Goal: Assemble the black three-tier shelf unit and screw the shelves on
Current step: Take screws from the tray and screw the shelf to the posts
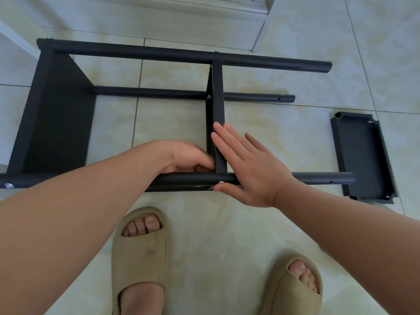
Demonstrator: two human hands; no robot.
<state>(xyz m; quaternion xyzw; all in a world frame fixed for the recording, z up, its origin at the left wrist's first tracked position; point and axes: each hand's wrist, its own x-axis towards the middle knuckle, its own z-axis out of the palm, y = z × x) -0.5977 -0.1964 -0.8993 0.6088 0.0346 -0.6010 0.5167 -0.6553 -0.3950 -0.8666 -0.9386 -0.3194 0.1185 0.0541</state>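
Right hand [247, 164] lies flat and released, straight fingers pressed against the right face of the mid shelf [218, 92], thumb under the near pole [295, 178] just beside a screw [220, 182]. Left hand [186, 156] is curled into the corner where that shelf meets the pole (whether it grasps anything I cannot tell). The unit lies on its side on the floor [272, 133], with an end shelf [59, 114] at its left end. A loose shelf [361, 155] lies on the floor beyond the poles' right ends.
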